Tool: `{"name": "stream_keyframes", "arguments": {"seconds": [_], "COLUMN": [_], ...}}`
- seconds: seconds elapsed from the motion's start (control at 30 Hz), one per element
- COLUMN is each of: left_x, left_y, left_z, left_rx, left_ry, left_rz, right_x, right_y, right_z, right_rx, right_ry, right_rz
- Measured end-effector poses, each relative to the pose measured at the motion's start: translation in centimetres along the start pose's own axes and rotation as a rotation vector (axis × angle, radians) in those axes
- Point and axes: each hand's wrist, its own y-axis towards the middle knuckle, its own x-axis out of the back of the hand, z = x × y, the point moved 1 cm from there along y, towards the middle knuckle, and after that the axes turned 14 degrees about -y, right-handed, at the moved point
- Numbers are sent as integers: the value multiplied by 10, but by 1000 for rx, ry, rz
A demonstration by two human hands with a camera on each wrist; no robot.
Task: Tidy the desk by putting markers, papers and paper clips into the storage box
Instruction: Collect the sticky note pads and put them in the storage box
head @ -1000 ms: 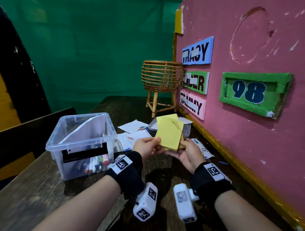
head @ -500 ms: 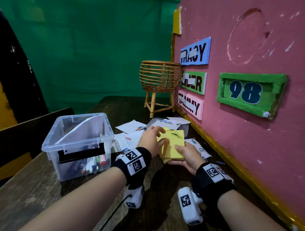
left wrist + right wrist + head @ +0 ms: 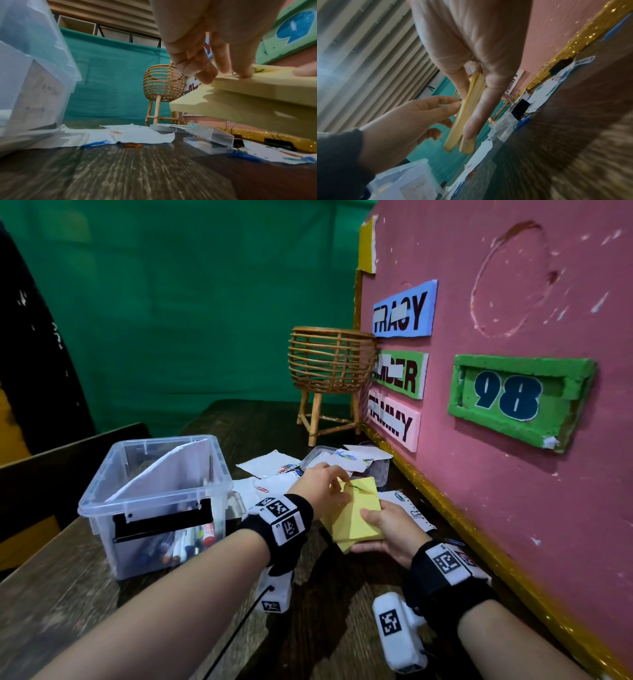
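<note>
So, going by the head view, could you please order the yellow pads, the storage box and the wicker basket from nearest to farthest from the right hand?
1. Yellow pads: held in the right hand.
2. Storage box: on the left.
3. Wicker basket: at the back, beside the pink board.

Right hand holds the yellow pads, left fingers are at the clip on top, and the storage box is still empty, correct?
Not quite: the storage box already holds markers and a white sheet, as the head view shows. The rest stands: the right hand holds the yellow pads, and the left hand fingers the clip on top.
</note>
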Motion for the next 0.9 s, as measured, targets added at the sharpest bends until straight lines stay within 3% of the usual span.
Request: {"name": "stream_keyframes", "arguments": {"seconds": [0.17, 0.4, 0.53, 0.73, 0.83, 0.9], "left_x": [-4, -5, 7, 19, 18, 12], "left_y": [0, 2, 4, 6, 2, -2], "left_z": [-2, 0, 14, 36, 36, 30], "left_rx": [-31, -44, 57, 347, 418, 463], "left_ry": [-77, -23, -82, -102, -260, -462], "left_rz": [-110, -143, -190, -204, -185, -74], "right_x": [-1, 1, 14, 25, 20, 13], "right_y": [-1, 0, 1, 2, 2, 2], "right_z": [4, 2, 3, 1, 3, 5], "right_rx": [1, -3, -33, -12, 32, 83], "right_ry": [-5, -5, 21, 94, 212, 273], "right_rz": [21, 12, -59, -129, -116, -90]}}
